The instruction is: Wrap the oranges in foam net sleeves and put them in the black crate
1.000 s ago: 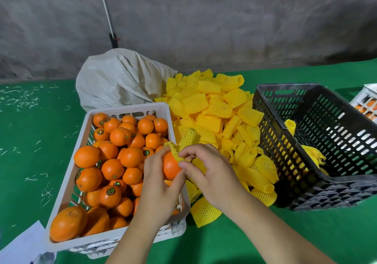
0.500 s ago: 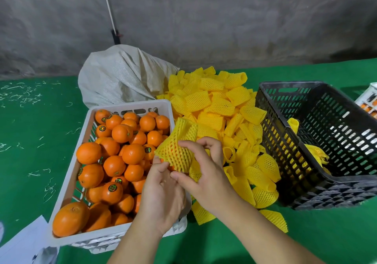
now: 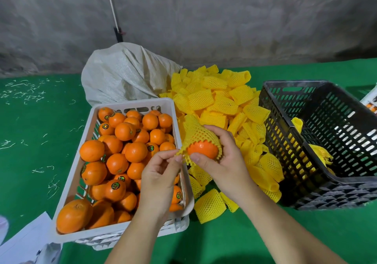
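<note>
The right hand (image 3: 222,161) is cradling a round, glossy orange (image 3: 203,149), fingers curled round its far side and thumb lying across the near side. A yellow foam net sleeve (image 3: 196,131) is covering the orange's upper half, with its slack end standing up at 11 o'clock. The left hand (image 3: 161,174) is pinching the sleeve's ragged lower edge between thumb and fingertips at 9 o'clock of the fruit.

Progress appears early. The black perforated plastic crate (image 3: 285,139), at 3 o'clock of the hands, is showing only a few yellow sleeves inside; whether these contain fruit cannot be determined. The white slatted plastic crate (image 3: 134,105), at 9 o'clock, is holding many bare, stickered oranges, all awaiting wrapping.

A loose heap of spare yellow mesh sleeves (image 3: 220,98) is lying at 12 o'clock: soft, springy, open-ended tubes with a diamond lattice. The green cloth table cover (image 3: 40,141) looks matte.
</note>
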A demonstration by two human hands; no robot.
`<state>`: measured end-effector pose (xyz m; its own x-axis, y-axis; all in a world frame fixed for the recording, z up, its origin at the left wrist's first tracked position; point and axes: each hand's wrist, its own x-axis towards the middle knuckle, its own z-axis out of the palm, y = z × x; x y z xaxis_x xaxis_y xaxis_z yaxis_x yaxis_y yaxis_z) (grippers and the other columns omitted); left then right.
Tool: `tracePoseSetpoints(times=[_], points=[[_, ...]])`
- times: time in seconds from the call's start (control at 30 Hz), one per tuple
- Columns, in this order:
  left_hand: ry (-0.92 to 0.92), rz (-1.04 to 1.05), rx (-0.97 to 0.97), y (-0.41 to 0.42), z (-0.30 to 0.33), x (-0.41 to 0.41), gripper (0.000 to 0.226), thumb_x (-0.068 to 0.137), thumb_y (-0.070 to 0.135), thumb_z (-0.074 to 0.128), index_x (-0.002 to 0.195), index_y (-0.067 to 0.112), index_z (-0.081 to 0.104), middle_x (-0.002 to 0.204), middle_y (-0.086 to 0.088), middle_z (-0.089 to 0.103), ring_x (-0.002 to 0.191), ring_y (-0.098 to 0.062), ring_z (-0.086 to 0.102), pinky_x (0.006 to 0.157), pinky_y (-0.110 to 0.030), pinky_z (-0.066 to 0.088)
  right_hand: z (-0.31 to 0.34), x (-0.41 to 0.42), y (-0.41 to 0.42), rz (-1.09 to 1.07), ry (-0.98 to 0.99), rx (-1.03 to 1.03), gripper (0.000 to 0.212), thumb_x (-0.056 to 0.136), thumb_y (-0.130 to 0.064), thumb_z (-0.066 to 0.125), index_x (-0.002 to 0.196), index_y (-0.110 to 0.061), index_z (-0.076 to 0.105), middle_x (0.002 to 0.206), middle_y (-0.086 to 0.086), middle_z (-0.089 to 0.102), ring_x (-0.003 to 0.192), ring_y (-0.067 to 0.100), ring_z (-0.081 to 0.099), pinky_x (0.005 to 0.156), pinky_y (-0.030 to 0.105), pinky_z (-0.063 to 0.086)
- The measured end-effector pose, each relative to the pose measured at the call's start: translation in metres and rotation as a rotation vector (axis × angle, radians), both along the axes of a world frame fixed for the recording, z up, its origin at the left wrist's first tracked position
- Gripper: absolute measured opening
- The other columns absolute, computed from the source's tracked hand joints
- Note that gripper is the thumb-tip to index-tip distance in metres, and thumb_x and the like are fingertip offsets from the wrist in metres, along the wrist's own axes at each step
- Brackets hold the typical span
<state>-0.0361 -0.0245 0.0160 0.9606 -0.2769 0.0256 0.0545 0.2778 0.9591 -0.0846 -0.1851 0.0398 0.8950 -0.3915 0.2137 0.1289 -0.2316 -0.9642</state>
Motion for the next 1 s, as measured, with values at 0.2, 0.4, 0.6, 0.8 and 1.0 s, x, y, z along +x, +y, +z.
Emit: tracePoseSetpoints(times=[0.2,0.4,0.6,0.8,1.0], points=[[-0.305,0.082,0.192,-0.009,0.002,-0.011,0.006,0.100,0.033,0.063,0.096,0.037,0.065,0.092,0.010,0.065,0.086,-0.005,0.061,0.075,-0.019,0.049,-0.002,0.002,0.006,-0.170,0.040,-0.114,0.081,0.061,-0.073,0.081,0.129,-0.041,0.053,0.129,-0.019,0.045,0.123,-0.006,0.046,0.094,0.022,0.050],[-0.383,0.064,0.205,-0.010,0.004,-0.018,0.003,0.098,0.040,0.058,0.100,0.038,0.060,0.082,0.012,0.059,0.070,-0.010,0.052,0.065,-0.024,0.043,-0.007,0.005,0.007,-0.168,0.115,-0.123,0.064,0.065,-0.061,0.075,0.121,-0.049,0.047,0.122,-0.015,0.039,0.115,-0.004,0.047,0.079,0.009,0.044],[-0.420,0.072,0.234,-0.015,0.005,-0.012,0.004,0.099,0.039,0.058,0.102,0.039,0.060,0.093,0.007,0.058,0.085,-0.020,0.055,0.075,-0.040,0.047,-0.007,0.003,0.008,0.165,0.138,0.283,0.071,0.072,-0.042,0.073,0.138,-0.057,0.052,0.147,-0.010,0.047,0.131,0.013,0.057,0.108,0.039,0.050],[-0.447,0.019,0.277,-0.013,0.005,-0.008,0.004,0.099,0.040,0.059,0.102,0.037,0.061,0.093,0.007,0.057,0.087,-0.021,0.055,0.077,-0.043,0.047,-0.002,0.000,0.010,0.039,0.031,0.184,0.059,0.089,-0.031,0.069,0.142,-0.047,0.051,0.150,-0.009,0.052,0.138,0.010,0.052,0.114,0.046,0.047],[-0.342,-0.165,0.131,-0.018,0.012,-0.016,0.042,0.097,0.060,0.063,0.125,0.030,0.071,0.120,0.000,0.066,0.120,-0.023,0.062,0.101,-0.027,0.048,-0.001,-0.002,0.007,0.154,-0.006,0.305,0.073,0.083,-0.058,0.075,0.148,-0.054,0.043,0.160,-0.007,0.042,0.146,0.015,0.043,0.118,0.049,0.041]])
